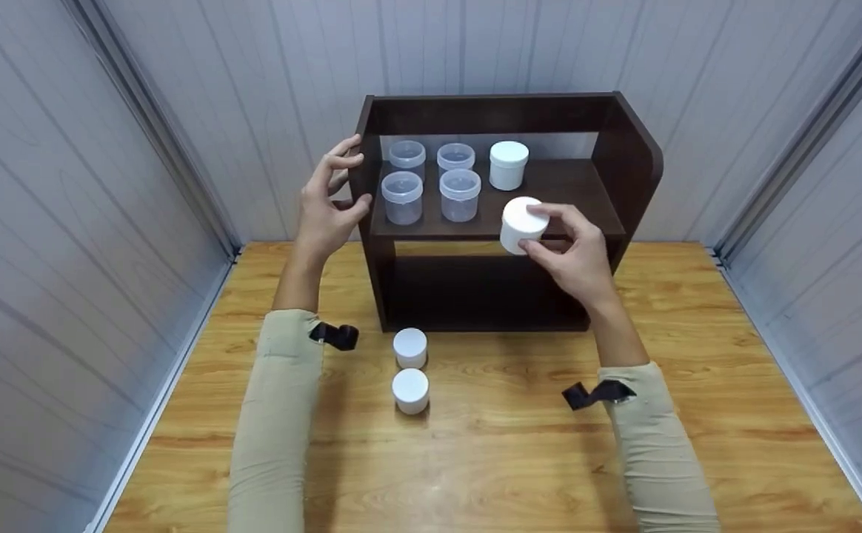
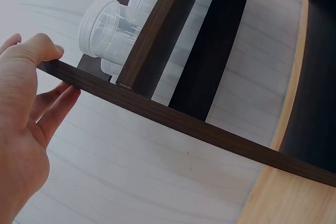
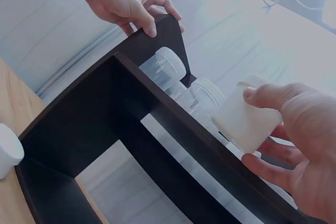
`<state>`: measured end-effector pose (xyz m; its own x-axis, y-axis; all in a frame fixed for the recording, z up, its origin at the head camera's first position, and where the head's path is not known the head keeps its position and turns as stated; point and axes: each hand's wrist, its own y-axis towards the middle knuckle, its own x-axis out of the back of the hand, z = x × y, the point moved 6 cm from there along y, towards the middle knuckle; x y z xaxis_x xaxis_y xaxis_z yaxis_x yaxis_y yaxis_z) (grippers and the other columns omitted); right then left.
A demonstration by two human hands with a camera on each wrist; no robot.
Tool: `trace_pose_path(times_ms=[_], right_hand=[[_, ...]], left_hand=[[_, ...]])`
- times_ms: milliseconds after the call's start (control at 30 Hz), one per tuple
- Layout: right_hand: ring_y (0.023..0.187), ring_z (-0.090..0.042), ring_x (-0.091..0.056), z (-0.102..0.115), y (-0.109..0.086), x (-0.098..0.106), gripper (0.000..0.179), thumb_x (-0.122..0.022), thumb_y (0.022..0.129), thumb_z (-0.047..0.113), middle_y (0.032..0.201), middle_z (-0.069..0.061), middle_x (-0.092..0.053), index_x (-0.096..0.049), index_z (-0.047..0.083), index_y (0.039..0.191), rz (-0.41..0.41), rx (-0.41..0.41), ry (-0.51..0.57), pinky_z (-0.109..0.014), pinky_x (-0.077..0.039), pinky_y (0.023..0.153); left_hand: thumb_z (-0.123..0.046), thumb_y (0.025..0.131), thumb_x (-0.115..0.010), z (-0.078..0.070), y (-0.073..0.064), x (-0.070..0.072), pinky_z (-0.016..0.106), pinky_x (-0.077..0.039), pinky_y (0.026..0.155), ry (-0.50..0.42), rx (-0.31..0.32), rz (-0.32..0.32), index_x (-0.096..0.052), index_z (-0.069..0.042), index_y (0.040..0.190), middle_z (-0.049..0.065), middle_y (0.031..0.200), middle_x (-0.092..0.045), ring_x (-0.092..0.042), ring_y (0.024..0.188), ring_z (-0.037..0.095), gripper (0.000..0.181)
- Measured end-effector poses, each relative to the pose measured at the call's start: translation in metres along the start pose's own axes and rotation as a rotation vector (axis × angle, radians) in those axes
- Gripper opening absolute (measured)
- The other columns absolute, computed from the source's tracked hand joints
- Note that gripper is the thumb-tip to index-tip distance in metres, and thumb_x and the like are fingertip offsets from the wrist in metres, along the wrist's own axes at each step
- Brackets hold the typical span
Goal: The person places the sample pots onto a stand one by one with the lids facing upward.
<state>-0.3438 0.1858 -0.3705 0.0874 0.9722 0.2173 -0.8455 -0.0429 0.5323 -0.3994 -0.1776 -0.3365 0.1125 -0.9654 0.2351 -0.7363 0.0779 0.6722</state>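
Observation:
A dark brown two-tier wooden shelf [image 1: 572,200] stands on the wooden surface. My left hand [image 1: 327,203] holds its left side panel [image 2: 136,106], thumb on one side and fingers on the other. In my right hand [image 1: 583,259], thumb and fingers pinch a white lidded jar [image 1: 518,228] just at the upper tier's front edge, tipped slightly. Behind it on that tier stands another white jar [image 1: 507,169]. To the left, several clear lidded jars [image 1: 403,200] stand in two rows, also seen in the right wrist view as clear jars [image 3: 164,67].
Two white jars [image 1: 410,389] stand one behind the other on the wooden surface [image 1: 475,459], in front of the shelf's left part. Pale panelled walls [image 1: 53,244] enclose the left, back and right. A black strap [image 1: 338,336] hangs from the left sleeve, another strap [image 1: 594,394] from the right.

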Motion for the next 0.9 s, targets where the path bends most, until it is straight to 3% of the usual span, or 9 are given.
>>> trace_pose_path(times_ms=[300,667,900], right_hand=[[0.12,-0.031,-0.077,-0.004,0.025,0.0,0.049,-0.088,0.089,-0.005,0.138,-0.025,-0.072,-0.073,-0.006,0.135,-0.051,-0.015,-0.078,-0.012,-0.062,0.085],[0.126,-0.037,-0.076,-0.01,0.043,-0.005,0.048,-0.086,0.091,-0.005,0.143,-0.027,-0.071,-0.072,-0.006,0.137,-0.071,-0.033,-0.095,-0.013,-0.061,0.095],[0.128,-0.04,-0.077,-0.013,0.05,-0.007,0.048,-0.086,0.092,-0.004,0.142,-0.025,-0.07,-0.073,-0.005,0.138,-0.092,-0.054,-0.129,-0.023,-0.062,0.102]], left_hand=[[0.012,0.096,-0.07,0.0,0.0,0.0,0.019,-0.065,0.086,-0.003,-0.004,0.006,-0.063,0.004,0.136,0.016,0.175,-0.052,-0.058,0.157,0.04,0.042],[0.012,0.096,-0.07,0.0,0.0,0.0,0.019,-0.065,0.088,0.015,-0.002,-0.001,-0.063,0.003,0.136,0.014,0.175,-0.053,-0.058,0.158,0.036,0.042],[0.012,0.096,-0.071,0.0,0.0,0.0,0.018,-0.064,0.087,0.014,0.004,-0.004,-0.064,0.002,0.136,0.013,0.175,-0.054,-0.059,0.157,0.035,0.042]])
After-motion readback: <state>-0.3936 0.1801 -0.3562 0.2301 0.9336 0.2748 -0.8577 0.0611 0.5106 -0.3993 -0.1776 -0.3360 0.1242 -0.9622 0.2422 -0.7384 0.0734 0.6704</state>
